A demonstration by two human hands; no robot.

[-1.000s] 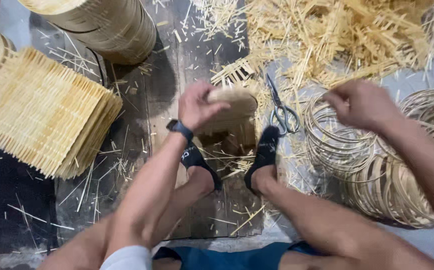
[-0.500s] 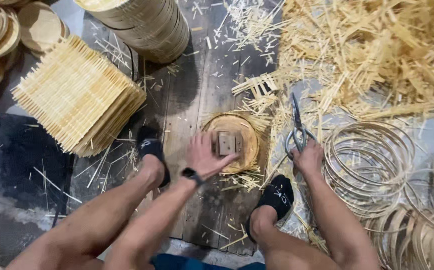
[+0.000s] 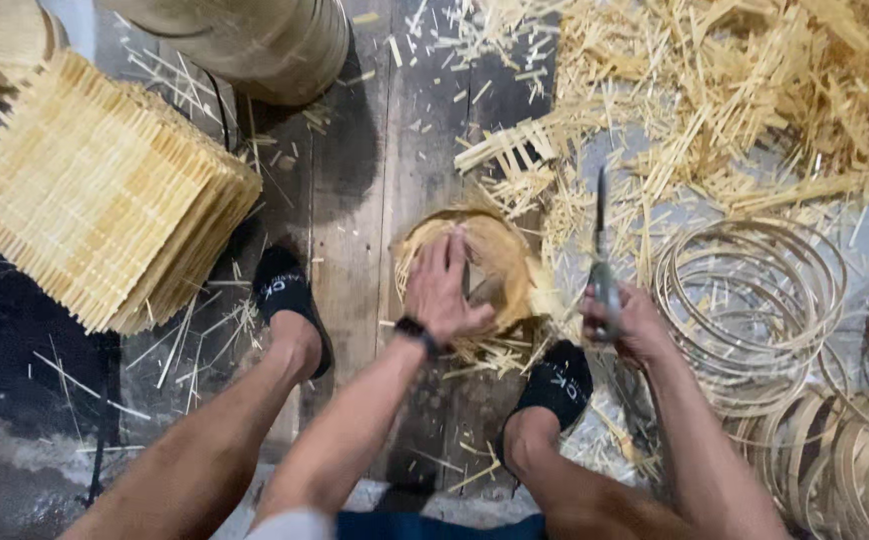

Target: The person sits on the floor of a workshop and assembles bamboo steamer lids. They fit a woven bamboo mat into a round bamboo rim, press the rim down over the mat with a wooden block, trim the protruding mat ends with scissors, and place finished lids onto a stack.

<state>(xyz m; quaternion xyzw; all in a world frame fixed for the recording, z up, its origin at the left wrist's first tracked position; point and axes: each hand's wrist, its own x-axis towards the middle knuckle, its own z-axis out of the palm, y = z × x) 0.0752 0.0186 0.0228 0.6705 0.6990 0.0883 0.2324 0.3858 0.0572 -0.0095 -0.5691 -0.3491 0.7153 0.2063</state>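
Left hand [image 3: 442, 290] flat, fingers spread, pinning round woven bamboo tray [image 3: 490, 270] to floor planks [image 3: 375, 200] between feet. Right hand [image 3: 623, 325] fisted around scissors [image 3: 603, 260], blades up, just right of tray. Step looks like edge trimming; blades need lining up at stray rim ends.

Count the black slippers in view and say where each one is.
2. One black slipper is on the foot left of the round woven piece under the left hand; the other black slipper sits below the right hand.
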